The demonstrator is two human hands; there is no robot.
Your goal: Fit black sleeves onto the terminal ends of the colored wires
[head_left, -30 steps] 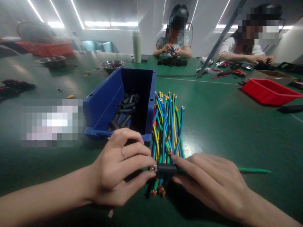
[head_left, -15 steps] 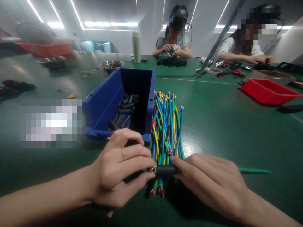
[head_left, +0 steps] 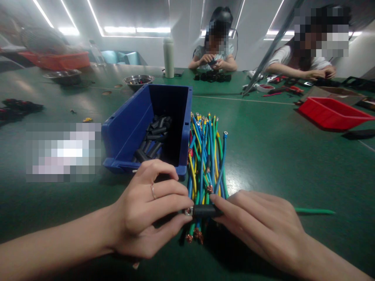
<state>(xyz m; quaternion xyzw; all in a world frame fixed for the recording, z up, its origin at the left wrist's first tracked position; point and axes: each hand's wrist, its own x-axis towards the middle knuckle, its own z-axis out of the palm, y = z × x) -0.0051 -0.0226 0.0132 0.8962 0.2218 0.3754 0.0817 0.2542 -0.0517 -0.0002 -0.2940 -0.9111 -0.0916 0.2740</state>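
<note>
My left hand [head_left: 146,214] pinches a silver ring terminal [head_left: 189,211] between thumb and fingers. My right hand [head_left: 260,218] is closed on a black sleeve [head_left: 205,210] that sits right behind the terminal. A green wire [head_left: 315,211] sticks out to the right beyond my right hand, in line with the sleeve; the stretch inside the hand is hidden. Under and beyond my fingers lies a bundle of blue, green and yellow wires [head_left: 209,152], with terminals at the far ends and bare copper strands at some near ends.
A blue bin [head_left: 123,130] holding short black sleeves [head_left: 158,137] stands left of the bundle. Farther right is a red tray [head_left: 331,113]. Metal bowls [head_left: 138,81] and a pale bottle [head_left: 168,58] are at the back. Two people work across the green table.
My right fingertips and the black sleeve have shifted very slightly left. At the back right, the other person's hands have moved a little left.
</note>
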